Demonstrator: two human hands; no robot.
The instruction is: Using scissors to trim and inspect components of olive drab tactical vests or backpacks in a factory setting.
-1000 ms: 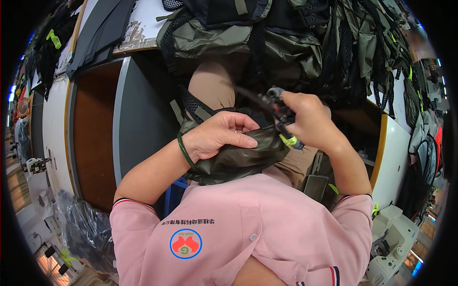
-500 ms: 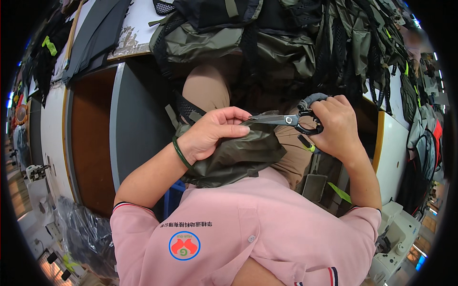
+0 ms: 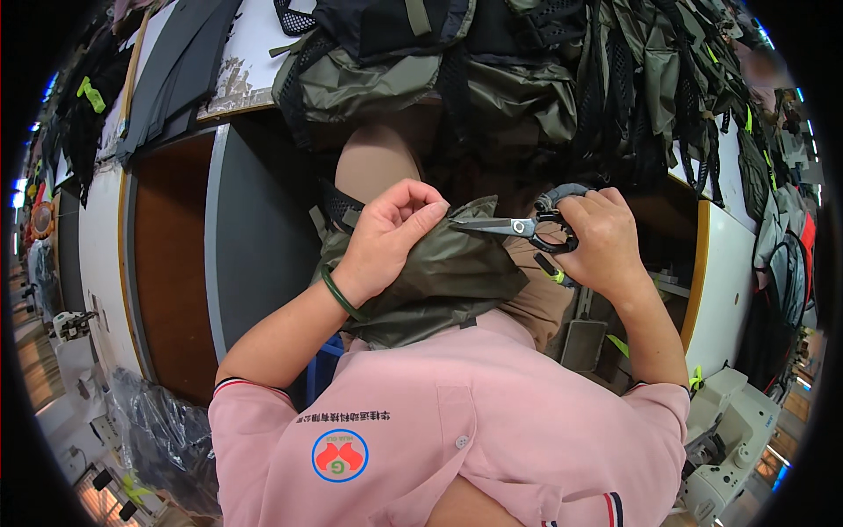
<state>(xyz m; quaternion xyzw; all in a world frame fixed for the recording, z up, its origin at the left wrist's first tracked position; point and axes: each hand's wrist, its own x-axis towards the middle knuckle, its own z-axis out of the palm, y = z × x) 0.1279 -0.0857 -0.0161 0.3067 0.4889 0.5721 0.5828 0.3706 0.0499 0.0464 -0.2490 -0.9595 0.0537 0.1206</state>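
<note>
An olive-green piece of thin fabric (image 3: 448, 285) lies over my lap, its upper corner rising behind the scissor blades. Above its left part, my left hand (image 3: 391, 235) is closed in a pinch, thumb against fingers. What sits in that pinch is too small to make out. My right hand (image 3: 601, 239) grips a pair of scissors (image 3: 518, 227) with dark handles, partly wrapped in grey. Their blades look closed and point left, the tips just short of my left fingertips and in front of the fabric. A small black and lime piece (image 3: 550, 270) hangs beneath the handles.
Olive and black bags (image 3: 378, 83) with mesh straps heap over the table's edge ahead. Dark grey strips (image 3: 171, 75) lie at the far left, above an open brown compartment (image 3: 176, 263). A white sewing machine (image 3: 733, 439) stands at lower right, and clear plastic (image 3: 167, 439) at lower left.
My left fingers have come off the fabric edge and moved slightly up and left. The scissors have shifted a little left and down, and the fabric's corner now shows behind them.
</note>
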